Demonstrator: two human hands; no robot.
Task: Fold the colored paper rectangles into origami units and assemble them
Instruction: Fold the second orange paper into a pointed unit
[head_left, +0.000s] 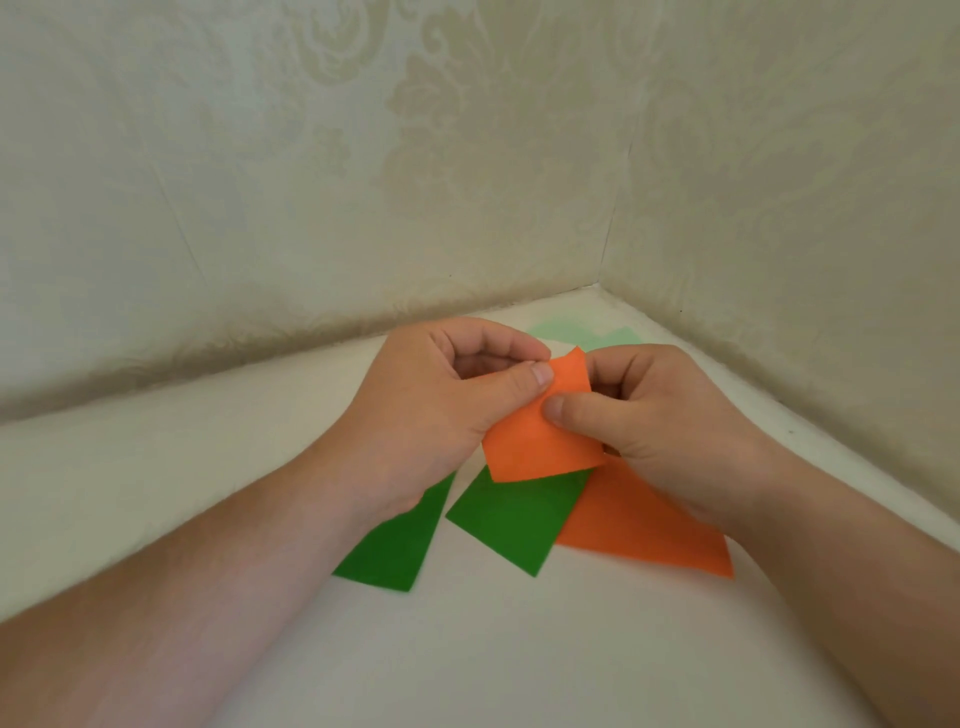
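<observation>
Wallpaper (260, 182) with a pale floral pattern covers both walls, which meet in a corner at the far right. Below them the white table (493, 649) runs into that corner. Two bare forearms come in from the near edge, one from each side, and meet over the middle of the table.

On the table lies an orange sheet (644, 525), flat, partly under the right wrist. Just left of it, their edges touching or overlapping, is a green sheet (514, 519); a second green sheet (395, 545) lies a little apart to the left, half hidden by the left wrist. Near the corner, behind the hands, pale green paper (582, 335) shows, mostly covered.

The left hand (441, 405) and right hand (670, 415) hold an orange piece (540, 441) up above the sheets, clear of the table. The left thumb and forefinger pinch its upper left edge; the right thumb presses on its face with the fingers curled behind. Its top corner bends over between the two thumbs.
</observation>
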